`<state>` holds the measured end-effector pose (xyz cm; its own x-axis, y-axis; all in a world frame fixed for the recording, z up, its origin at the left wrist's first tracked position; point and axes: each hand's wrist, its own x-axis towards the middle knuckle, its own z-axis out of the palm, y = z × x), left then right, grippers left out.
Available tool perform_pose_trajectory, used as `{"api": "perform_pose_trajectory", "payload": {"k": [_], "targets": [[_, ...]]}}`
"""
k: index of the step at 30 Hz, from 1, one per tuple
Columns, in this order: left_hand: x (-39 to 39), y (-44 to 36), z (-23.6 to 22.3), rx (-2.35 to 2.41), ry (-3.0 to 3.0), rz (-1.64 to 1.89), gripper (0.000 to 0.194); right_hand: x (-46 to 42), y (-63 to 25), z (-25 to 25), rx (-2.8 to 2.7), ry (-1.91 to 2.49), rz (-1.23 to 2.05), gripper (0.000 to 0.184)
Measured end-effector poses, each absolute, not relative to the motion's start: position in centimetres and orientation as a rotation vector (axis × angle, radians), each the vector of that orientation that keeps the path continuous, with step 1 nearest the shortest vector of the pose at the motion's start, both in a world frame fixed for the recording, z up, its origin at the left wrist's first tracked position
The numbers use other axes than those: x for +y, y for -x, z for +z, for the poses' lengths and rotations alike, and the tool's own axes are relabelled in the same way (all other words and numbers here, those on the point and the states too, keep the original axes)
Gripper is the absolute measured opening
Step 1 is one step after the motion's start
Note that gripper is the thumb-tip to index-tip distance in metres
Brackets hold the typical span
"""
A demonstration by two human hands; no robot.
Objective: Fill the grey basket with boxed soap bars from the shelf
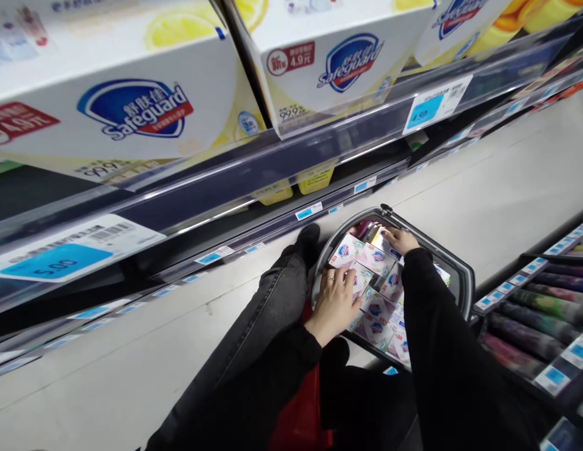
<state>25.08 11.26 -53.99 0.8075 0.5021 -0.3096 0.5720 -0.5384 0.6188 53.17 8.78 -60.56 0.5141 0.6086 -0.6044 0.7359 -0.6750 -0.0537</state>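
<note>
The basket (466, 289) stands on the floor just ahead of the person, packed with soap boxes (376, 327), and both hands are over it. The right hand (401, 240) is at the far end, fingers bent down at a gold box (380, 242); whether they grip it or only rest against it, I cannot tell. That box lies just left of the right hand, which is clearly the nearer of the two, while the left hand (336, 302) is nearer the body, with a row of white boxes (375, 257) between it and the gold one. The gold box is partly covered by the fingers, so its long axis cannot be read surely. The left hand is loosely spread, palm down, a ring on one finger, its fingertips on the boxes by the left rim, and it appears to have hold of nothing. Left of the basket runs a shelf (315, 153) bearing large cartons (178, 119); to the right, a lower rack (517, 270) holds colourful packs (555, 304).
</note>
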Motion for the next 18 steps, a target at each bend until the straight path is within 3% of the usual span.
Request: {"api": "perform_pose_trajectory", "payload": {"k": [18], "targets": [[11.4,-25.1,-54.0,0.798,-2.242,-0.119,0.048,8.7,-51.9,-60.2,1.152,-2.605,-0.737,0.047]]}}
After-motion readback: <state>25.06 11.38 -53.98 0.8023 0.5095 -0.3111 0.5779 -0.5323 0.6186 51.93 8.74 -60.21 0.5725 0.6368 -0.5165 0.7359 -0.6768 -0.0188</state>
